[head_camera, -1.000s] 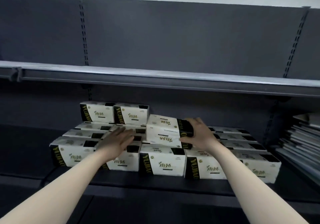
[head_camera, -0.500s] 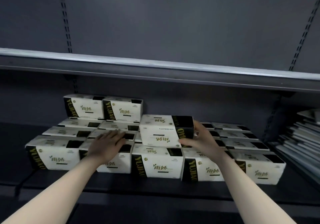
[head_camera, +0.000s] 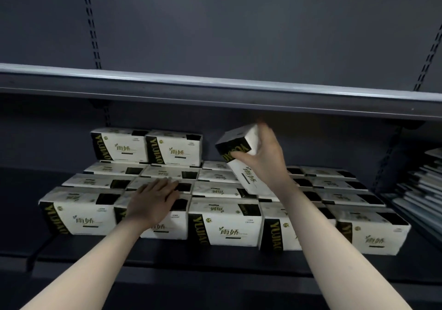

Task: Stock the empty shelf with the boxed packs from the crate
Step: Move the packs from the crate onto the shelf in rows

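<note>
Above the stocked rows on the shelf [head_camera: 167,259], right hand [head_camera: 265,163] grips a tilted pack [head_camera: 241,149], long axis pointing down-right; left hand [head_camera: 153,202] rests flat, fingers straight, on a front pack [head_camera: 165,228]

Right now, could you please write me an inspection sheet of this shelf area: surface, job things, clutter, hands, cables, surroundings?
Surface: dark shelf, its front strip bare.
Job's things: white boxed packs in rows on the shelf, two stacked packs at the back left; one tilted pack is held above the rows.
Clutter: nothing seen.
Hands: left hand rests flat on a front pack; right hand grips the tilted pack.
Cables: nothing seen.
Surroundings: upper shelf above, dark back panel, pile of flat items at the right. The crate is not in view.
</note>
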Demonstrator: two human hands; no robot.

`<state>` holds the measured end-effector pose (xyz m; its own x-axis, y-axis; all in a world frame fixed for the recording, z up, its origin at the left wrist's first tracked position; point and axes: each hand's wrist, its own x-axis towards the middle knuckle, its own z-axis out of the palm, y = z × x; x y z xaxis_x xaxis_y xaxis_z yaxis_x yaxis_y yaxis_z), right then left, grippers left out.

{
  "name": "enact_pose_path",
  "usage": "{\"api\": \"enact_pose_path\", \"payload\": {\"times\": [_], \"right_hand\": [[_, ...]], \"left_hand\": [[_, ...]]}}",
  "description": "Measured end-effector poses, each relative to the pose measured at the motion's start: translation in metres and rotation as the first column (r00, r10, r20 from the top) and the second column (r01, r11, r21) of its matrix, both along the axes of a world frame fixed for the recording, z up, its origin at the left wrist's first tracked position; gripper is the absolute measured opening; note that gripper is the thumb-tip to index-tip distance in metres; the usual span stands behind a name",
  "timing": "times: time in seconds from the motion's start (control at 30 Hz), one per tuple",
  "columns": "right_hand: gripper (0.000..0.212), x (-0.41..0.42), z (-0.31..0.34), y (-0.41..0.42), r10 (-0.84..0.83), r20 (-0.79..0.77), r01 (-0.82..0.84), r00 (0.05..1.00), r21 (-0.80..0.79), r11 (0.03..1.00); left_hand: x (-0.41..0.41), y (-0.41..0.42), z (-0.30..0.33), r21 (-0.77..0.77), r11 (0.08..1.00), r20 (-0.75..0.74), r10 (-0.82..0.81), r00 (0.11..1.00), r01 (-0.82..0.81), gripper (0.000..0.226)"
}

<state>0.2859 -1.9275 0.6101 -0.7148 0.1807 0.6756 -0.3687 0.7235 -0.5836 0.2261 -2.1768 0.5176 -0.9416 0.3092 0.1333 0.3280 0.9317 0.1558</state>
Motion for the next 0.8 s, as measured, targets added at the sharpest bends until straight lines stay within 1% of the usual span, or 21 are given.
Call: {"api": "enact_pose_path", "payload": {"times": [0.07,0.13,0.17,0.2,0.3,0.33,0.4,0.47,0.53,0.57,0.63,0.7,0.8], "right_hand": [[0.096,-0.005,-0.012,0.002,-0.094,0.106,0.077,0.990,0.150,0.986],[0.098,-0.005,-0.025,0.007,-0.230,0.178,0.155,0.957,0.356,0.921],[0.097,-0.005,-0.030,0.008,-0.268,0.180,0.169,0.946,0.432,0.886],[0.095,-0.003,-0.033,0.010,-0.281,0.168,0.172,0.945,0.475,0.863],[0.090,-0.007,-0.032,0.015,-0.266,0.095,0.168,0.959,0.568,0.805],[0.089,-0.011,-0.030,0.017,-0.262,0.067,0.164,0.963,0.626,0.762],[0.087,-0.020,-0.027,0.023,-0.267,0.072,0.134,0.961,0.723,0.678],[0.083,-0.029,-0.024,0.026,-0.278,0.097,0.104,0.956,0.772,0.627],[0.076,-0.035,-0.024,0.028,-0.298,0.043,0.140,0.954,0.811,0.567],[0.076,-0.036,-0.027,0.027,-0.319,0.012,0.177,0.948,0.812,0.556],[0.085,-0.034,-0.036,0.024,-0.365,0.003,0.229,0.931,0.773,0.592],[0.096,-0.032,-0.051,0.022,-0.380,0.049,0.213,0.924,0.760,0.615],[0.097,-0.035,-0.056,0.025,-0.359,0.053,0.203,0.932,0.744,0.637]], "left_hand": [[0.000,0.000,0.000,0.006,1.000,0.011,-0.004,1.000,0.004,0.050],[0.000,-0.001,0.001,0.009,1.000,0.020,-0.010,1.000,0.010,0.050],[0.000,-0.001,0.001,0.010,1.000,0.022,-0.011,1.000,0.011,0.050],[0.000,-0.001,0.001,0.012,1.000,0.025,-0.010,1.000,0.010,0.050],[0.000,0.000,0.003,0.021,1.000,0.029,-0.007,1.000,0.007,0.050],[0.000,0.000,0.004,0.016,1.000,0.025,-0.009,1.000,0.008,0.050],[0.000,-0.001,0.006,0.004,1.000,0.008,-0.020,1.000,0.020,0.048],[-0.001,-0.003,0.008,0.001,0.999,-0.016,-0.035,0.999,0.035,0.047],[-0.004,-0.003,0.009,0.012,0.999,-0.036,-0.040,0.999,0.041,0.046],[-0.005,-0.003,0.009,0.017,0.999,-0.040,-0.038,0.998,0.039,0.045],[-0.008,-0.004,0.008,0.020,0.999,-0.036,-0.034,0.999,0.035,0.047],[-0.009,-0.004,0.007,0.019,0.999,-0.038,-0.035,0.999,0.036,0.048],[-0.010,-0.003,0.006,0.020,0.999,-0.052,-0.040,0.998,0.041,0.047]]}}
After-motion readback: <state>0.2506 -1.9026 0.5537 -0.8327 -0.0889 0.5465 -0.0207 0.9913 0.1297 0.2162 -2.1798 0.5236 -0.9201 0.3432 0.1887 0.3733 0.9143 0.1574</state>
